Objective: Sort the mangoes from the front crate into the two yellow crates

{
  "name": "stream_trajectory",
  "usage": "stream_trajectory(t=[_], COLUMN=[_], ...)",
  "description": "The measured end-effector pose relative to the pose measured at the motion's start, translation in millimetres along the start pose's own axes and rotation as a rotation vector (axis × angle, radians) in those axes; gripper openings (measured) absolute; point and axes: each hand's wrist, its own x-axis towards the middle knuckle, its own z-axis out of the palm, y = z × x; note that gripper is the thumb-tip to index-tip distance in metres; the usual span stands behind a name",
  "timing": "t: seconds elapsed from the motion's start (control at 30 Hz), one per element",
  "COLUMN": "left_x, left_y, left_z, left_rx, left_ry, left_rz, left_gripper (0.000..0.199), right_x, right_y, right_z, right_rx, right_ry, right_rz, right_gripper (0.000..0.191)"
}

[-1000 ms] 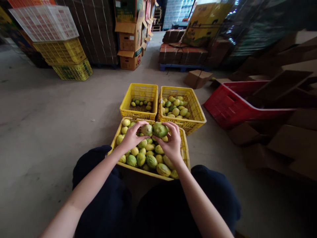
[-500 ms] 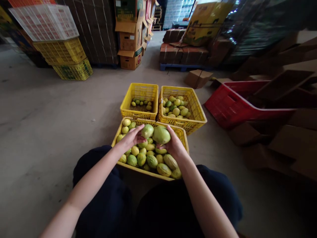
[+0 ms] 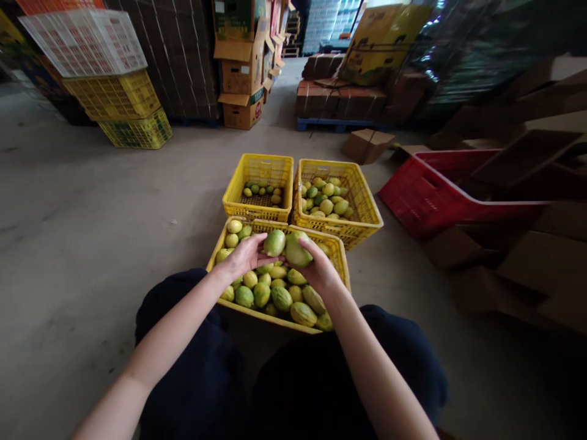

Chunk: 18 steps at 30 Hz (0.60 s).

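The person's dark-clothed knees [image 3: 170, 305] flanked the front crate [image 3: 266, 316], a yellow open-topped one filled with oval fruits [image 3: 281, 299] in green and yellow, some of them ribbed. Over the middle of the front crate, toward its far side, the left hand [image 3: 246, 255] grasped a smaller green fruit [image 3: 275, 243], its thumb at the upper left side and its other fingers reaching underneath. Just beside it, also above the front crate, the right hand [image 3: 317, 264] grasped a larger green fruit [image 3: 297, 250], thumb laid over the top and fingers curled below. Whether the two held fruits touched could not be told.

Right behind the front crate, on its left, was the left rear crate [image 3: 229, 206], yellow, with a small group of green and yellow fruits [image 3: 255, 190] on its bottom. Behind the front crate on its right was the right rear crate [image 3: 362, 229], also yellow, with more fruits [image 3: 326, 206] inside. Well to the right of the front crate lay a red crate [image 3: 413, 198], with cardboard in and around it. Beyond the front crate to the right sat a cardboard box [image 3: 367, 145]; far to its left rose a crate stack [image 3: 114, 95], white above yellow. Farther behind the front crate were stacked cartons [image 3: 238, 76] and a blue pallet [image 3: 337, 124] loaded with boxes.
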Motion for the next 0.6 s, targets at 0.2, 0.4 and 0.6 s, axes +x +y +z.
stream_trajectory(t=[0.2,0.4,0.6], left_x=[3,2,1], left_y=[-16,-19,-18], left_z=[-4.5,-4.2,-0.8], left_rx=[0.165,0.265,0.322], left_ry=[-0.007,0.088,0.129], left_rz=[0.033,0.012,0.155], left_gripper=[0.024,0.03,0.029], right_x=[-4,-1,7], right_y=[11,8,10], right_z=[8,7,0], right_rx=[-0.028,0.022,0.124], right_ry=[0.059,0.049,0.164], right_rz=[0.034,0.094,0.089], right_gripper=[0.034,0.032,0.029])
